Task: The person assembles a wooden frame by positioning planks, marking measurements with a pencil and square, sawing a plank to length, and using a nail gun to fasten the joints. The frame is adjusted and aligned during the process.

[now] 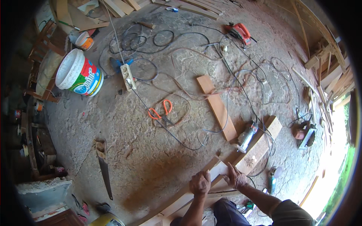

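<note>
At the lower right, a long pale wooden beam (254, 153) slants up from my body. My left hand (200, 182) is closed at the near edge of a pale flat strip (217, 171), which lies in line with the beam. Across from it, my right hand (234, 176) bends its fingers over the strip's other side. A thin slim thing sticks out ahead of the right fingers, too small to name. Just beyond my hands, a silver corded power tool (247, 136) rests against the beam. A reddish-brown board (217, 109) lies on the floor past it.
Orange-handled scissors (162, 111), a handsaw (103, 165) and a white power strip (128, 77) lie on the rough floor. Cables loop across it. A paint bucket (80, 73) stands left, a red power tool (240, 33) far off, an angle grinder (274, 179) right.
</note>
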The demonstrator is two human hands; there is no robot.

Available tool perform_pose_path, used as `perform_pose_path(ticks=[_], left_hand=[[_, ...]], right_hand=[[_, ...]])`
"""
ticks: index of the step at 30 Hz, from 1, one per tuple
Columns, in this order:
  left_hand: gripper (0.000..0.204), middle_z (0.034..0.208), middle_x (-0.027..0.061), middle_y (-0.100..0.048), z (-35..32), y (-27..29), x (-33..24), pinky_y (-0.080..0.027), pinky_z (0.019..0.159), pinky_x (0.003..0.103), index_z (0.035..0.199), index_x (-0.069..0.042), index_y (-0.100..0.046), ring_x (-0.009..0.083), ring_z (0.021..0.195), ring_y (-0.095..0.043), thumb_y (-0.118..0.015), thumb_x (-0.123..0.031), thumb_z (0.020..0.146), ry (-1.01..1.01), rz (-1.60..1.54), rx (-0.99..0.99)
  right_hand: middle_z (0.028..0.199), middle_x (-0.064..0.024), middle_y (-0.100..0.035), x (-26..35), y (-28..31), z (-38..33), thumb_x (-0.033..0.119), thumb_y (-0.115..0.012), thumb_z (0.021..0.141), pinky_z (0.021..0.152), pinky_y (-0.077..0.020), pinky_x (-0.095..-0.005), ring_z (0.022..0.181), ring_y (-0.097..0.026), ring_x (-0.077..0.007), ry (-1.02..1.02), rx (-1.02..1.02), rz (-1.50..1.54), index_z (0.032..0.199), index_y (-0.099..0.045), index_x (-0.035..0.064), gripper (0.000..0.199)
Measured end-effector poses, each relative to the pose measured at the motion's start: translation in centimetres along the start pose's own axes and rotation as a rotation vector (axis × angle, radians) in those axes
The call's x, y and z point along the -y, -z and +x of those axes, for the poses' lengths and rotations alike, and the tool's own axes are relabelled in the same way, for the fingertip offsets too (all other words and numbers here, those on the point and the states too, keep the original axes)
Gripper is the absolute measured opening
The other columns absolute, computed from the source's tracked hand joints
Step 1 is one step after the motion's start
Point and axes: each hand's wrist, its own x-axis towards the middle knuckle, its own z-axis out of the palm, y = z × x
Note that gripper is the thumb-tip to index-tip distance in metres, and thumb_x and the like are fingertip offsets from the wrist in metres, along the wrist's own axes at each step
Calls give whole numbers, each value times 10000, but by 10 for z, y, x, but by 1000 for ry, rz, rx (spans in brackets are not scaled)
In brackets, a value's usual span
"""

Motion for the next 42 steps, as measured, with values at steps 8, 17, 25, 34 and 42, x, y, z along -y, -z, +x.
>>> perform_pose_path(ticks=[8,17,25,34,42], left_hand=[[359,856,111,-739,4,1,-5,-559,719,515,877,-147,-728,347,822,-707,-557,-426,1023,182,-86,198],[410,818,149,-722,-1,-3,-5,-556,647,507,866,-145,-732,381,749,-698,-508,-434,1051,146,49,244],[419,890,174,-729,-5,-17,11,-556,691,510,970,-116,-744,399,812,-700,-467,-413,1073,142,41,235],[443,976,217,-721,-8,-9,7,-543,769,519,1025,-64,-727,445,892,-676,-426,-384,1084,173,21,333],[453,1033,222,-721,-5,-16,17,-548,800,502,1062,-63,-728,439,956,-679,-403,-378,1090,246,28,409]], right_hand=[[1316,-212,-622,-3,-9,7,548,-658,934,766,-610,-495,1010,-721,-398,18,-61,-78,1560,-356,65,847],[1326,-195,-591,-9,-20,2,619,-574,966,870,-586,-495,1143,-659,-399,10,-61,-56,1556,-344,99,819],[1425,-216,-528,-1,-1,6,631,-513,994,1013,-513,-544,1297,-558,-456,-31,83,140,1584,-279,133,807],[1273,-210,-617,-165,63,67,192,-587,963,988,-495,-499,1179,-593,-426,-280,-554,174,1375,-562,87,426],[1351,-206,-628,-276,145,68,318,-584,997,1132,-343,-571,1274,-585,-369,-793,-188,-138,1262,-591,128,326]])
